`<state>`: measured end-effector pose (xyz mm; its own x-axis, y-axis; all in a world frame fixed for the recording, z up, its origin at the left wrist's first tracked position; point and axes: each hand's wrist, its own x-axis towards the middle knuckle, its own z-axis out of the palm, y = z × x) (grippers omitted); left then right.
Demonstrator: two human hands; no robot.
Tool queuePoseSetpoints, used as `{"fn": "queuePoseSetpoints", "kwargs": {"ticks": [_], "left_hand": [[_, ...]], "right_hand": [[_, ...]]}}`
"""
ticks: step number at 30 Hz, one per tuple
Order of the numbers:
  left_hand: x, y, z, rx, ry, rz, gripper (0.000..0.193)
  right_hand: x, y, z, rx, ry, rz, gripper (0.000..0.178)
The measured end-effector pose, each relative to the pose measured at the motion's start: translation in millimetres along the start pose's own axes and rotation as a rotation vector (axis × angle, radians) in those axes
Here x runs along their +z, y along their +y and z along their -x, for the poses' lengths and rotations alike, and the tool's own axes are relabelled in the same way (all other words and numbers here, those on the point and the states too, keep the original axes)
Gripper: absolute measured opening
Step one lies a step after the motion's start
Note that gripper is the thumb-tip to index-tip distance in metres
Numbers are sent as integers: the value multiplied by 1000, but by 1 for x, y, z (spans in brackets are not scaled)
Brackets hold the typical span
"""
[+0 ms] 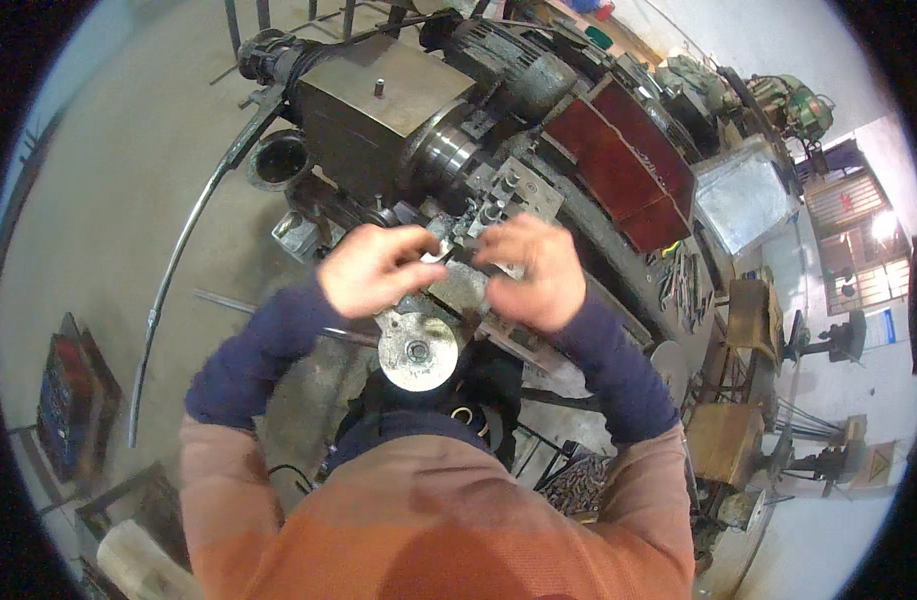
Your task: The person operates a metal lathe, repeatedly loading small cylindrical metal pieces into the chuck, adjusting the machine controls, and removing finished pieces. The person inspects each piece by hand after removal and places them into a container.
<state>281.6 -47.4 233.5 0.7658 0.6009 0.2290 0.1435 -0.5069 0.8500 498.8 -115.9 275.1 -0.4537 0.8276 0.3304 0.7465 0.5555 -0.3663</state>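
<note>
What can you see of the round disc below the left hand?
The disc is pale grey, speckled and apparently metal, with a darker hub at its centre and a small lug at upper left. Its face points up toward the camera, at the near side of the machine. The left hand appears clear of it.

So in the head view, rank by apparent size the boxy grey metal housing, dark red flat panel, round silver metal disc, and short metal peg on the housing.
Largest to smallest:
1. Grey housing
2. Red panel
3. Silver disc
4. Metal peg
</note>
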Motion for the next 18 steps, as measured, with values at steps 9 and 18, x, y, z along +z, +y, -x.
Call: {"fn": "queuePoseSetpoints", "kwargs": {"ticks": [9, 18], "left_hand": [[-160, -72, 127, -238, 483, -1115, 25], [-155, -136, 224, -643, 552, -537, 38]], "right_hand": [[33, 113, -76, 567, -188, 264, 29], [41, 135, -64, 532, -137, -152, 35]]}}
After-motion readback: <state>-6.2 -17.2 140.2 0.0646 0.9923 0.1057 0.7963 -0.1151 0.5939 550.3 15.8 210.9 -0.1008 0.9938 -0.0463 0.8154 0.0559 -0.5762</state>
